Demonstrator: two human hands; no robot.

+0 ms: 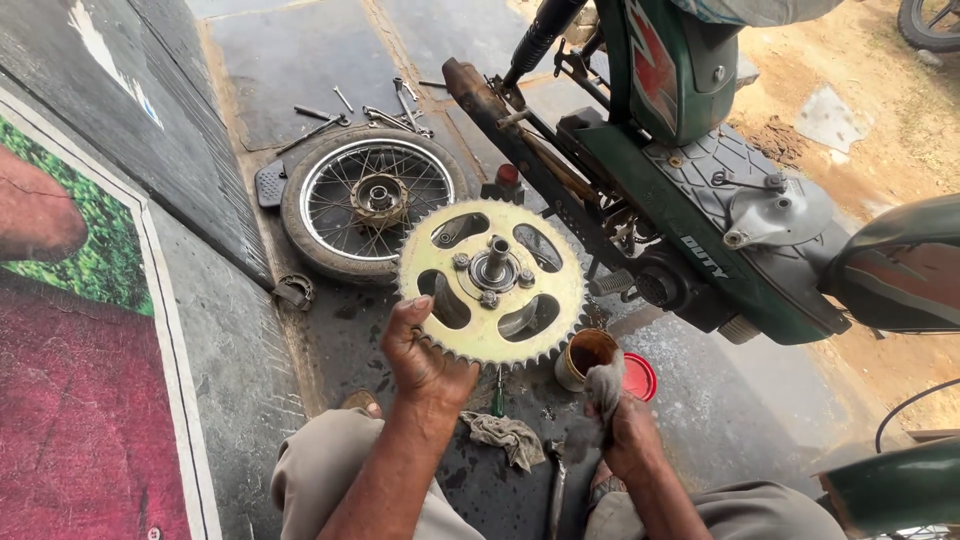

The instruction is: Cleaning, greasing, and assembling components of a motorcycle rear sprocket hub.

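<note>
Gripping the toothed sprocket (491,281) upright at its lower rim, your left hand (425,350) fingers closed, right hand (625,432) clutching a rag (603,385) by the tin (583,356): wipe away from those teeth

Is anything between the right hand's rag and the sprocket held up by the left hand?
Nothing visible. The right hand grips a rag just below the sprocket, which the left hand holds; only open air separates them.
</note>
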